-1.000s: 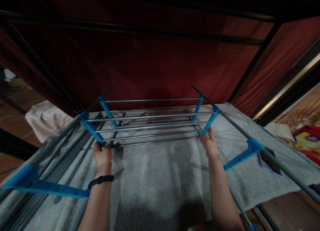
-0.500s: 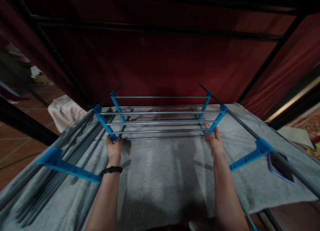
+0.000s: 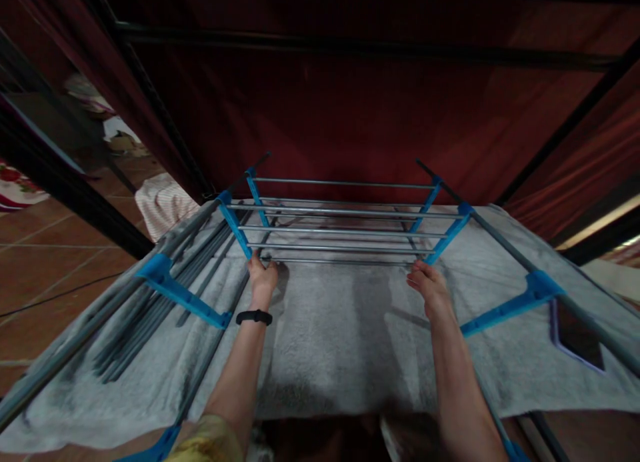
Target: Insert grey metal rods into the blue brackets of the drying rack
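Note:
A shoe rack of grey metal tubes [image 3: 345, 213] and blue plastic brackets lies partly assembled on a grey cloth [image 3: 330, 342]. My left hand [image 3: 263, 277] closes on the lower end of the far-left blue bracket [image 3: 236, 225]. With bent fingers, my right hand [image 3: 429, 285] is at the lower end of the far-right blue bracket [image 3: 447, 235]; its fingertips point inward. Thin crossbars span the two far bracket pairs. Nearer me, a left bracket [image 3: 185, 294] and a right bracket [image 3: 515, 305] sit on the side tubes, with no crossbars between them.
Several loose grey tubes [image 3: 165, 302] lie along the left of the cloth. A phone with a purple edge [image 3: 577, 335] rests at the right under a side tube. Dark red fabric [image 3: 320, 115] with black bars hangs behind. Left are floor tiles [image 3: 65, 262] and striped cloth [image 3: 165, 202].
My view has turned left, so the scene sits farther right. My right hand's outer finger has moved from outside the bracket to its inner side. My left hand stays at its bracket.

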A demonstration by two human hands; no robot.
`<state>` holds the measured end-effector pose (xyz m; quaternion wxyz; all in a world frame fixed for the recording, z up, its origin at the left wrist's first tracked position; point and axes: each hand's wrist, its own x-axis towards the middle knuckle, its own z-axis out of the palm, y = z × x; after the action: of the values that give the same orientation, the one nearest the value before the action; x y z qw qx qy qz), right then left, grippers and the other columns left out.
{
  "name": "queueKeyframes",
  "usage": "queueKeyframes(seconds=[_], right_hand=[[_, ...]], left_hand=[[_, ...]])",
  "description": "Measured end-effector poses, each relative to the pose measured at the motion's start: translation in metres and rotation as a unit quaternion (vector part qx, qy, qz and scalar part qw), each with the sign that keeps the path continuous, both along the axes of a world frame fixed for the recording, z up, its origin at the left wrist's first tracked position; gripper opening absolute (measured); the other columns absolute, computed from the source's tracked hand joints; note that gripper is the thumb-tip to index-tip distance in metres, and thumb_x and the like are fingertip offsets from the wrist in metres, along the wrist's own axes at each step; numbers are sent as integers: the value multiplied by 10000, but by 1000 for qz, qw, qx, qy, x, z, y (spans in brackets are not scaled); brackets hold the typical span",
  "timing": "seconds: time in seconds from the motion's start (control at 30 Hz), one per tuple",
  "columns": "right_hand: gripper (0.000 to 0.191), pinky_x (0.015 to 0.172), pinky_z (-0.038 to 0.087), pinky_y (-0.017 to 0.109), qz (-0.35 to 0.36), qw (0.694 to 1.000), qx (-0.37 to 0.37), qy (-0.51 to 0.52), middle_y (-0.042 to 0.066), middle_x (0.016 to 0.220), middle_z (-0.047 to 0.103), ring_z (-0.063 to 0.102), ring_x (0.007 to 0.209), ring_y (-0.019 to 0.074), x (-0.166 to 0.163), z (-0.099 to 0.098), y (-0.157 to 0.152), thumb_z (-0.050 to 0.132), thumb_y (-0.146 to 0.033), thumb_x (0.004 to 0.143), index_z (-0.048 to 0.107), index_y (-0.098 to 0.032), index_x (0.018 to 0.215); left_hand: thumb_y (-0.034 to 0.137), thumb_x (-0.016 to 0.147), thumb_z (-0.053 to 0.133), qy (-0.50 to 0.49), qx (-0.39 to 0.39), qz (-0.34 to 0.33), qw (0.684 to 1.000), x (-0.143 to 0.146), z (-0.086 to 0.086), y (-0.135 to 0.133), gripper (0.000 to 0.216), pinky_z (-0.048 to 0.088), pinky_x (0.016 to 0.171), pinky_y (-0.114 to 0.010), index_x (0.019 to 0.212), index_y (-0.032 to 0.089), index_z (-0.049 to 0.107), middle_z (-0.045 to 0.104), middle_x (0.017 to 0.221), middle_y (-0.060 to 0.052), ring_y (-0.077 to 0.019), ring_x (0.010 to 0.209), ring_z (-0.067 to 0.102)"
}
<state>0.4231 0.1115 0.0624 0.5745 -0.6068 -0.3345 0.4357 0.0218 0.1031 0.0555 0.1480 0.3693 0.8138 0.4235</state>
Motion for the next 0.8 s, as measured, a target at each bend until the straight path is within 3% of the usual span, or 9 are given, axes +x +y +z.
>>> queueKeyframes(seconds=[0.07, 0.2, 0.33, 0.47, 0.57, 0.67, 0.73, 0.8], right_hand=[[395, 672, 519, 293, 61, 998, -15, -24, 26, 879, 642, 589, 709, 139, -6, -2, -5, 647, -348, 595, 624, -191, 958], [361, 726, 512, 331, 184, 968, -45, -164, 40, 824, 680, 625, 747, 185, -21, -11, -17, 582, -382, 700, 659, -184, 992], [308, 820, 494, 321, 274, 894, -42, -352, 46, 881, 714, 665, 880, 204, -40, -23, -32, 519, -352, 821, 685, -207, 1034], [293, 879, 468, 296, 349, 806, -52, -475, 56, 1028, 720, 661, 996, 196, -60, -29, -45, 473, -323, 907, 665, -239, 1113], [308, 898, 448, 299, 360, 754, -61, -546, 98, 1116, 687, 639, 1061, 210, -69, -30, -51, 448, -300, 934, 645, -220, 1156], [322, 893, 436, 297, 352, 732, -59, -580, 123, 1162, 652, 631, 1071, 214, -72, -30, -54, 432, -285, 945, 633, -201, 1182], [330, 882, 437, 300, 348, 724, -64, -592, 126, 1187, 630, 627, 1073, 215, -73, -30, -56, 418, -292, 951, 629, -201, 1188], [341, 876, 439, 305, 348, 716, -71, -602, 126, 1214, 607, 619, 1086, 216, -75, -29, -58, 399, -296, 954, 620, -199, 1195]], left_hand=[[186, 844, 572, -10, -7, -22, 1000, 10, 1, -2, 448, 451, 965, -397, 1277, 104, 491, 482, 1375, -214, -294, 1223, 531], [175, 848, 590, -39, -14, -105, 994, 30, 4, -7, 338, 481, 919, -343, 1180, 110, 592, 629, 1203, -156, -240, 1101, 612], [164, 858, 575, -59, -4, -183, 981, 52, 14, -16, 272, 506, 891, -324, 1114, 122, 655, 720, 1035, -123, -201, 952, 671], [181, 842, 603, -64, 25, -255, 965, 75, 35, -43, 273, 525, 909, -349, 1101, 156, 686, 727, 1094, -119, -215, 969, 685], [213, 882, 553, -54, 89, -293, 950, 93, 61, -94, 305, 532, 946, -369, 1155, 160, 678, 719, 1133, -123, -226, 1033, 677], [277, 923, 510, 25, 125, -331, 935, 104, 93, -176, 325, 534, 988, -395, 1205, 259, 671, 706, 1183, -69, -225, 1107, 656], [270, 923, 498, 99, 131, -360, 918, 98, 114, -238, 350, 557, 972, -403, 1210, 384, 664, 697, 1210, -3, -220, 1121, 652], [274, 880, 539, 184, 149, -321, 917, 78, 133, -295, 390, 570, 956, -448, 1190, 478, 658, 707, 1181, 53, -251, 1103, 662]])
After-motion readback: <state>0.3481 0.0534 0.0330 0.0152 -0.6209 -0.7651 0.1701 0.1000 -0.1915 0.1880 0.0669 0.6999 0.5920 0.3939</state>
